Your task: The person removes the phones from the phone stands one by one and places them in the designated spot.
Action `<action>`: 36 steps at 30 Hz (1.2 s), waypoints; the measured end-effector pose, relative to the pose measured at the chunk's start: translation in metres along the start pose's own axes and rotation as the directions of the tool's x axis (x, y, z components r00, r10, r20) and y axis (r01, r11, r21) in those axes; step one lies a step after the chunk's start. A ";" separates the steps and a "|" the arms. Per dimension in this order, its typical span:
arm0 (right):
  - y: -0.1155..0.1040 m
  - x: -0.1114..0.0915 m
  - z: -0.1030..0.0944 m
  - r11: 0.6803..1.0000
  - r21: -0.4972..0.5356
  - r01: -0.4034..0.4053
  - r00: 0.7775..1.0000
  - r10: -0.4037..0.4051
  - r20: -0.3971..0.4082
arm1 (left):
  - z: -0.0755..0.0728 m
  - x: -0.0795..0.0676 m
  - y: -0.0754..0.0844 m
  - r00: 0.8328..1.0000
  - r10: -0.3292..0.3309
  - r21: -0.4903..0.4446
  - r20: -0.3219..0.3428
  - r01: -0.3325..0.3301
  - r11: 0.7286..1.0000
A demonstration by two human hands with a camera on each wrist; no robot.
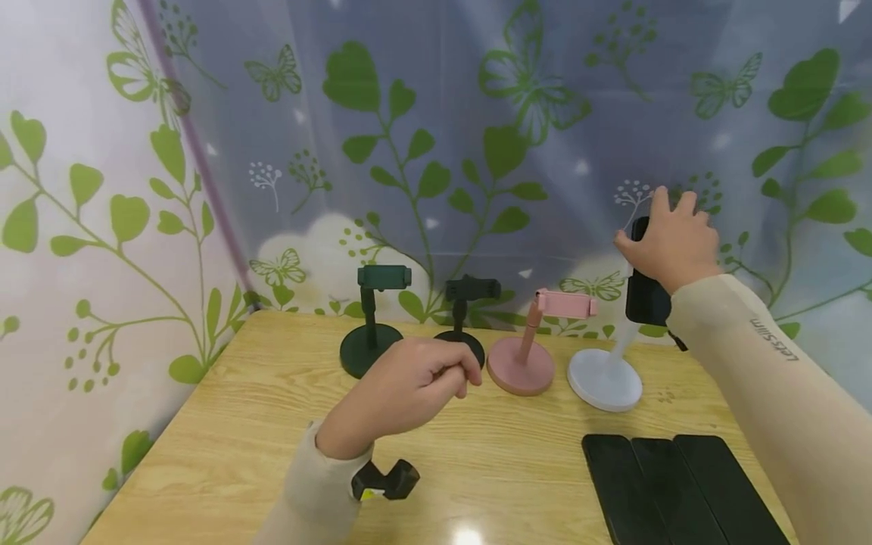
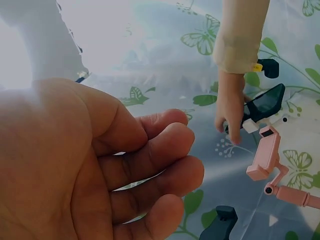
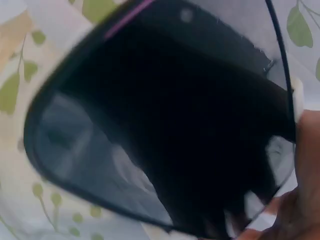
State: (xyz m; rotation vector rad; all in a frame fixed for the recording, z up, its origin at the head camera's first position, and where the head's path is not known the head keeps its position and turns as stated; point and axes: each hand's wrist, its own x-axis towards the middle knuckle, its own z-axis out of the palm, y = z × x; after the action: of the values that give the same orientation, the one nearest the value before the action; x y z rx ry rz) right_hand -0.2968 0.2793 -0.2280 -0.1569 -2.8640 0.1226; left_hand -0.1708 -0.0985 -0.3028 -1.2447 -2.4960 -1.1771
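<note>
At the far right, my right hand (image 1: pixel 674 238) holds a black smartphone (image 1: pixel 646 299) upright against the white phone stand (image 1: pixel 604 380). The thumb reaches past one long edge and the other fingers spread over the top part. Close up in the right wrist view, the dark, reflective screen (image 3: pixel 190 115) fills most of the picture, with fingers at its lower right edge. The stand's clamp is mostly hidden behind the phone. My left hand (image 1: pixel 405 382) hovers over the table, fingers loosely bent and holding nothing, in front of the black phone stand (image 1: pixel 459 303).
A green phone stand (image 1: pixel 371 352) and a pink one (image 1: pixel 521 367) stand in the same row along the back. Three dark smartphones (image 1: pixel 671 477) lie side by side at the table's front right. A leaf-patterned cloth (image 1: pixel 436 113) hangs right behind the stands.
</note>
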 end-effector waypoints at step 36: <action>0.029 -0.027 0.025 0.879 0.281 0.384 0.917 -0.330 -0.222 | 0.006 0.003 -0.001 0.999 0.000 -0.003 0.042 0.000 1.000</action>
State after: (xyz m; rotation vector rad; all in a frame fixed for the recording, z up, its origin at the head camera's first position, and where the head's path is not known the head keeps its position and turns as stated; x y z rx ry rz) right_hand -0.2747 0.3035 -0.2616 0.4096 -2.6044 0.4710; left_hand -0.1717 -0.0928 -0.3060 -1.2830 -2.5245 -1.1666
